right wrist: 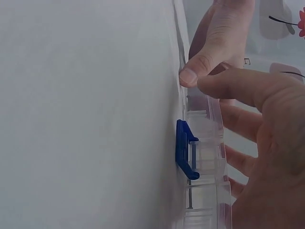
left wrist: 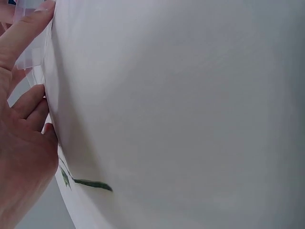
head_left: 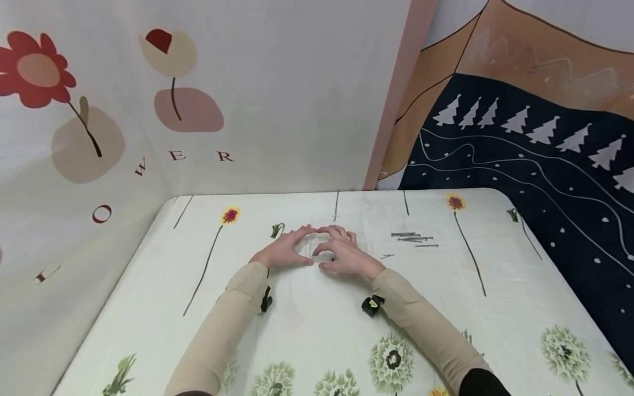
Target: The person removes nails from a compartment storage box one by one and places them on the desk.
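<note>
A clear plastic box [right wrist: 205, 160] with inner compartments and a blue latch [right wrist: 182, 150] lies on the table between the hands. My left hand [head_left: 286, 250] holds its left side, the thumb at the near edge and fingers curved toward the far side. My right hand [head_left: 345, 253] arches over the box from the right, its thumb beside the left thumb and the other fingers behind the clear wall. In the left wrist view a corner of the box shows by the left thumb. The contents are hard to make out.
Several long metal nails or screws [head_left: 412, 237] lie on the table to the right of the box. Small thin pieces [head_left: 387, 256] lie nearer the right hand. A flower-printed cloth [head_left: 307, 341] covers the table, with printed cloth walls behind.
</note>
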Tool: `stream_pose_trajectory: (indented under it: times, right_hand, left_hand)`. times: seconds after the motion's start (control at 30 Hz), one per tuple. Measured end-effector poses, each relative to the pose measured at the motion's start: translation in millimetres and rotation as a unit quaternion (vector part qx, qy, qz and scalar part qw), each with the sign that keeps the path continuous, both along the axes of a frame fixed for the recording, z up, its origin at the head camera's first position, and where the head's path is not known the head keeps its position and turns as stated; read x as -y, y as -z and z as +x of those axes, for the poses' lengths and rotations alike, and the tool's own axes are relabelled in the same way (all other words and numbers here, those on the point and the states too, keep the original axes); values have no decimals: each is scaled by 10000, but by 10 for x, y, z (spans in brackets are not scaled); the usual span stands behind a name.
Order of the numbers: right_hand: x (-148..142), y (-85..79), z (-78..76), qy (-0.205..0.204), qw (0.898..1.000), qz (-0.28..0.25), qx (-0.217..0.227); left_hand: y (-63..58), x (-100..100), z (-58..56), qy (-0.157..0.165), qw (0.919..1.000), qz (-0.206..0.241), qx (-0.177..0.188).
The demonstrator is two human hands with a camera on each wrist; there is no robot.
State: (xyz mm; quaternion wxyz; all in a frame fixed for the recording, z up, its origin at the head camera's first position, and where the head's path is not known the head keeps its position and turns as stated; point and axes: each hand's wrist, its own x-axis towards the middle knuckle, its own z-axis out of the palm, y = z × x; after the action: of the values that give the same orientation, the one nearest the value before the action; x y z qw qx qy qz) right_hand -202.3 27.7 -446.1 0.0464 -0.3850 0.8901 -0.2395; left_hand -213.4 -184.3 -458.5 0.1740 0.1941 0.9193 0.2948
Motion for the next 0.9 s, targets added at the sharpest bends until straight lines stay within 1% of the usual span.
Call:
stream_pose_trajectory:
  times: [0.13, 0.3, 0.43, 0.63, 0.9]
  right_hand:
    - [-10, 2, -5, 79, 10000, 54, -25]
    - [-15, 3, -7, -39, 10000, -47, -19]
    - [-8, -2, -7, -90, 9999, 124, -20]
    - [-17, -14, 6, -6, 9994, 333, 34]
    - [-71, 14, -24, 204, 9995, 249, 68]
  left_hand:
    - [-5, -5, 3, 54, 9999, 43, -97]
    - [-18, -13, 14, 57, 9999, 20, -92]
    - [-27, -14, 16, 32, 10000, 7, -84]
    - [-20, -16, 15, 64, 9999, 11, -122]
    - [-13, -8, 14, 94, 9997, -9, -219]
